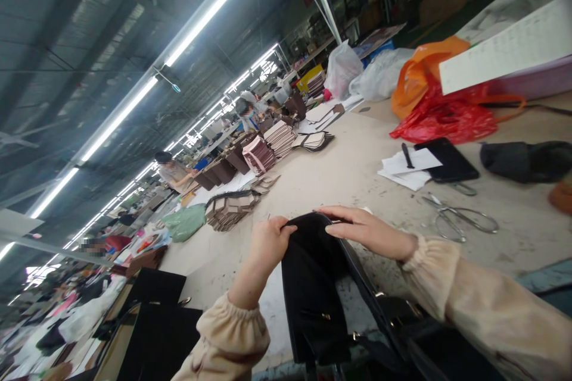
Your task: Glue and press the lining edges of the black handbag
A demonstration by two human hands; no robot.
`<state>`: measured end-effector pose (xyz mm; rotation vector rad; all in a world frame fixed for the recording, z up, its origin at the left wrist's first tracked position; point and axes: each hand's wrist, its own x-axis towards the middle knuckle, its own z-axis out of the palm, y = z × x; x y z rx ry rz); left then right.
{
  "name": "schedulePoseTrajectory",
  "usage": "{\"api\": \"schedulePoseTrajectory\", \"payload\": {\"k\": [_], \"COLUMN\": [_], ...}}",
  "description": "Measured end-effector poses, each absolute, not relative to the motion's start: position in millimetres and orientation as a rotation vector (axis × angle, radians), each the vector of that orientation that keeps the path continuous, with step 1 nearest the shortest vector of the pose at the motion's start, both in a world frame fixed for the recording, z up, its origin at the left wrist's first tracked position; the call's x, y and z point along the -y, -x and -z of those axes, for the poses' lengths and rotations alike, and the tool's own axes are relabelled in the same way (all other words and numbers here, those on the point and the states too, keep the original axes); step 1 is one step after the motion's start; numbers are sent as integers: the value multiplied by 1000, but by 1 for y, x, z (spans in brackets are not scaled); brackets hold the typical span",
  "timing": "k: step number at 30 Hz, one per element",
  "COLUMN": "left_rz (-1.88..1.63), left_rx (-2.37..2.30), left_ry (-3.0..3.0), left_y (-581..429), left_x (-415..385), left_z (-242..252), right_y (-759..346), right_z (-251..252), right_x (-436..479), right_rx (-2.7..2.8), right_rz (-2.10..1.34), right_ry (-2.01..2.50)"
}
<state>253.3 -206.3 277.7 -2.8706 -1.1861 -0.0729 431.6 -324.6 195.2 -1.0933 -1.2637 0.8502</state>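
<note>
Beige tabletop; black bag, long axis pointing away.

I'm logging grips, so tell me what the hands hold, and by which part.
The black bag: the left hand pinches its far edge, at the left. The right hand touches that edge farther right; whether it grips cannot be told.

The black bag looks matt, the scissors shiny metal, the red bag glossy, crinkled plastic.

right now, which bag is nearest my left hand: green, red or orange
The green bag, by stacked brown pieces; the red bag and orange bag lie beyond your right hand.
</note>
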Motion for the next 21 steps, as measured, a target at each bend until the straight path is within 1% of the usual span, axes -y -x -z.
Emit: {"api": "schedulePoseTrajectory", "payload": {"k": [13, 21], "left_rz": [227, 189], "left_rx": [1140, 1111], "left_ry": [3020, 3102], "left_y": [-247, -250], "left_x": [206, 209], "left_z": [-273, -283], "right_y": [-434, -435], "right_z": [-195, -196], "right_x": [324, 324], "right_rx": [1262, 1275], "right_rz": [-838, -827], "right_ry": [1109, 1115]}}
